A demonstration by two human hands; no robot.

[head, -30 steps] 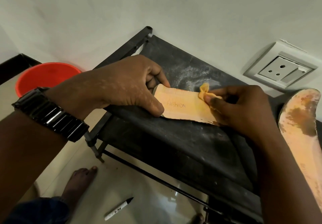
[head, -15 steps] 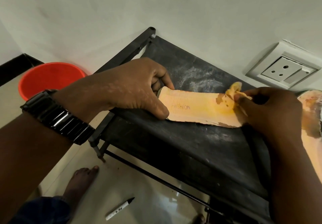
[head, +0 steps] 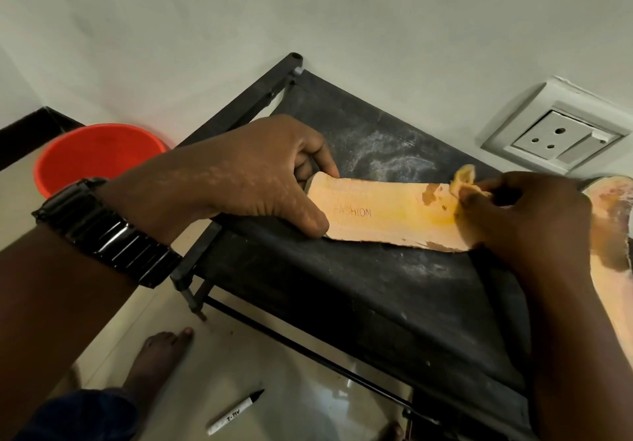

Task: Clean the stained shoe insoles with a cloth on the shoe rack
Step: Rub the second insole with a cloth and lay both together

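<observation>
Our right hand (head: 524,214) has slid the small yellow cloth (head: 464,180) from the middle of the insole (head: 383,214) to its right end, so the wiping has now reached the brown stain (head: 432,194) there. The insole lies flat on the black shoe rack (head: 342,286) between our hands: our left hand (head: 260,180) pinches its left end to hold it down, and our right hand pinches the cloth against the right end.

The shoe rack's (head: 376,279) shelf was matt black fabric smeared with pale dust, carried on dark metal tubes (head: 239,111). The insole (head: 383,211) looked matt tan, its top layer flaked brown in patches. The cloth (head: 464,180) was soft, crumpled yellow fabric. The wristwatch band (head: 109,231) shone glossy black, and the floor tiles (head: 301,382) were polished.
</observation>
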